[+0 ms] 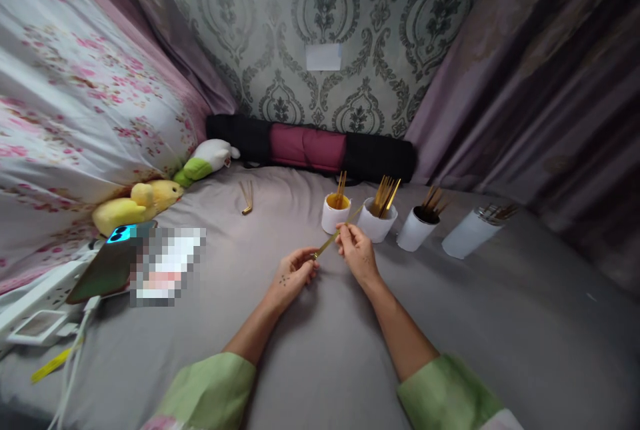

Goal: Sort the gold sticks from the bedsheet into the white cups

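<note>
My left hand (296, 273) is closed in a pinch on the lower end of a thin gold strip (329, 243). Higher up the same strip, the fingers of my right hand (357, 251) pinch it, and its tip slants up to the right. Just beyond my hands stands a white cup (336, 220) with a yellow inside and a few thin sticks. Beside it, a wider white cup (379, 223) holds several brown and gold sticks. A small bundle of thin gold pieces (247, 207), bent at one end, lies apart on the sheet.
Farther right are a white cup with a dark inside (418, 230) and a tilted white cylinder (467, 235), both with sticks. At left lie a phone (107, 263), a power strip (40, 300), cables and plush toys (137, 207). A black and maroon roll (307, 148) lies along the wall.
</note>
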The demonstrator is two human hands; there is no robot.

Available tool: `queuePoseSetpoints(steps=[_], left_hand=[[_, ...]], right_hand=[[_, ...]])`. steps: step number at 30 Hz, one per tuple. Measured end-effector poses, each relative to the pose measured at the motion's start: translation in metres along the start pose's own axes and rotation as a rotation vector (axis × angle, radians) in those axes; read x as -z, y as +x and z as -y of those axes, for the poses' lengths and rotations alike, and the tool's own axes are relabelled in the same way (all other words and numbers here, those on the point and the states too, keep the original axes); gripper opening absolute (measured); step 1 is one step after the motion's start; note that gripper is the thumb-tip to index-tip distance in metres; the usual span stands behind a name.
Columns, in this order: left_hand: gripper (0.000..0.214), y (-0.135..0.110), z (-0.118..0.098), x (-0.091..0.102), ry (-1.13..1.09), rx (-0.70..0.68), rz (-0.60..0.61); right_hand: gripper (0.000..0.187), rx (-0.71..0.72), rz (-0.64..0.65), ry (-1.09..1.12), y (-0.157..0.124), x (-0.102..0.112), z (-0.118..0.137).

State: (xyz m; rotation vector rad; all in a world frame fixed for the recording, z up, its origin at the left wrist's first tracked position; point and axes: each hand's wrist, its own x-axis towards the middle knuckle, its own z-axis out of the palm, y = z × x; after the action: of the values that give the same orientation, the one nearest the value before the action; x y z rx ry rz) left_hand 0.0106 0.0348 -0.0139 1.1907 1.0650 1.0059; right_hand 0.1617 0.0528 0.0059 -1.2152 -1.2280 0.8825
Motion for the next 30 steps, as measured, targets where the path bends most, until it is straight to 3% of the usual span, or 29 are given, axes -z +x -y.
queuePoseSetpoints(steps=[17, 30], left_hand=[[0.036, -0.002, -0.002, 0.000, 0.050, 0.010, 0.006], [0.036, -0.002, -0.002, 0.000, 0.022, 0.008, 0.005]], right_hand=[[0.032, 0.086, -0.176, 0.079, 0.015, 0.028, 0.021], [0.036, 0.064, -0.221, 0.040, 0.019, 0.031, 0.029]])
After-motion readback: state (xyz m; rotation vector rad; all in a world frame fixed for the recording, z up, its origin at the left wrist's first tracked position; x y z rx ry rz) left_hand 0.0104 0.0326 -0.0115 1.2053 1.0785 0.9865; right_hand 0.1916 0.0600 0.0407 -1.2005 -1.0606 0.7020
